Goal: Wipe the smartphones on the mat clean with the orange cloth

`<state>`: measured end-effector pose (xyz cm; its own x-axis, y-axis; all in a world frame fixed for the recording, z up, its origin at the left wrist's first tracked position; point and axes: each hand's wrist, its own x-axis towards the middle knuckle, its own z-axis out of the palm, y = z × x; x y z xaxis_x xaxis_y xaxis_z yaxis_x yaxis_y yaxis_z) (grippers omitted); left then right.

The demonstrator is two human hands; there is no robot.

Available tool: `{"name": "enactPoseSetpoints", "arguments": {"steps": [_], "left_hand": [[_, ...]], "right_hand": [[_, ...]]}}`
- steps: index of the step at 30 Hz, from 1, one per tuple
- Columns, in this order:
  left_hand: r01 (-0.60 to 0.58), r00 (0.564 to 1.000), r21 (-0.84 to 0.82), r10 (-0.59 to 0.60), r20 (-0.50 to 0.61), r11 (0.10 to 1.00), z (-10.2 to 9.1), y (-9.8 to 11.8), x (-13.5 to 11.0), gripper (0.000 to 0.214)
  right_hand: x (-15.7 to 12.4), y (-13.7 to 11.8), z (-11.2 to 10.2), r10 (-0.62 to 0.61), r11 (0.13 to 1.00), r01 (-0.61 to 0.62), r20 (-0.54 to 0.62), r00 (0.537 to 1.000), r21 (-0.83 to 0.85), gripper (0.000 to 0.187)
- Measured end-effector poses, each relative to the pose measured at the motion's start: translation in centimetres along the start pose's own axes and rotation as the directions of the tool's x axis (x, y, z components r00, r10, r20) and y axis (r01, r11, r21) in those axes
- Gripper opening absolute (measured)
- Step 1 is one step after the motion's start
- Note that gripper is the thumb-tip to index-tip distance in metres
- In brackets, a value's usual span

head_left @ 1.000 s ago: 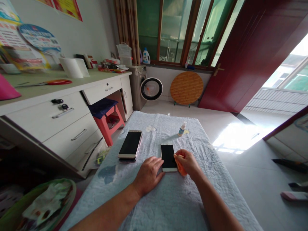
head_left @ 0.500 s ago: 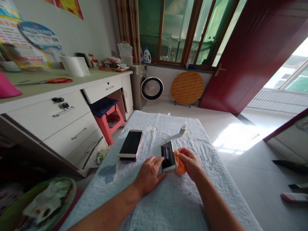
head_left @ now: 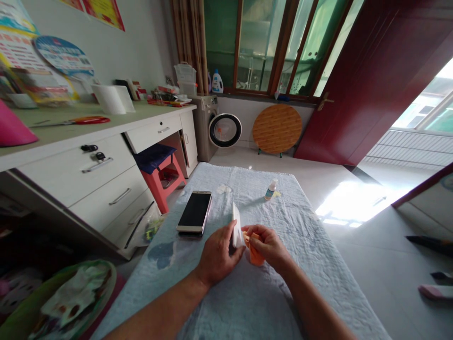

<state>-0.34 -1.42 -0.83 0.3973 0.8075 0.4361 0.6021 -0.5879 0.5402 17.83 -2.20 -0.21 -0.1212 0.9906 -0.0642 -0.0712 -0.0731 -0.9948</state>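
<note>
Floor (head_left: 347, 208) was sunny, tabletop (head_left: 255, 307) blue-draped. Left grip (head_left: 218, 251) clamped phone (head_left: 238, 231) kinda edgewise, long axis pointing away; right grip (head_left: 267, 243) pinched orange cloth (head_left: 256, 256)

The table (head_left: 244, 311), over my remote feed
I have a phone (head_left: 238, 232) between my left hand (head_left: 219, 252) and right hand (head_left: 268, 243), a cloth (head_left: 256, 255) in the latter, stacked phones (head_left: 195, 211) lying left, a bottle (head_left: 270, 191) beyond.

Matt, wrinkled tablecloth (head_left: 226, 311); flat, glossy-screened smartphone (head_left: 195, 210)
The held phone (head_left: 237, 230) looks smooth-backed, the orange cloth (head_left: 256, 256) soft and matt, the spray bottle (head_left: 270, 192) smooth plastic, the round tabletop (head_left: 277, 128) wood-grained, the floor tiles (head_left: 354, 264) polished.
</note>
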Motion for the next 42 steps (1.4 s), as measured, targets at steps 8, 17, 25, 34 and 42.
{"name": "enactPoseSetpoints", "arguments": {"steps": [8, 17, 25, 34, 42], "left_hand": [[0.116, 0.993, -0.178, -0.117, 0.005, 0.977, -0.4, 0.1, 0.1, 0.05], [0.253, 0.949, -0.281, -0.18, 0.26, 0.926, -0.3, 0.8, -0.1, 0.073], [0.094, 0.96, 0.03, -0.099, 0.262, 0.995, 0.0, -0.2, 0.0, 0.085], [0.061, 0.968, 0.156, -0.096, 0.232, 0.986, -0.4, 0.1, 0.2, 0.084], [0.04, 0.972, 0.115, -0.065, 0.225, 0.993, -0.6, 0.1, 0.3, 0.067]], "right_hand": [[0.2, 0.2, -1.1, 0.014, 0.988, -0.03, -0.106, 0.994, -0.151, 0.018], [0.6, 0.4, -2.1, -0.346, 0.862, 0.224, -0.207, 0.915, -0.455, 0.01], [0.4, 0.3, -1.4, -0.434, 0.69, 0.27, -0.086, 0.897, -0.671, 0.018], [0.2, 0.4, -0.8, -0.378, 0.57, 0.276, 0.051, 0.924, -0.774, 0.015], [0.6, 0.2, -0.1, -0.353, 0.456, 0.274, 0.111, 0.929, -0.847, 0.016]]}}
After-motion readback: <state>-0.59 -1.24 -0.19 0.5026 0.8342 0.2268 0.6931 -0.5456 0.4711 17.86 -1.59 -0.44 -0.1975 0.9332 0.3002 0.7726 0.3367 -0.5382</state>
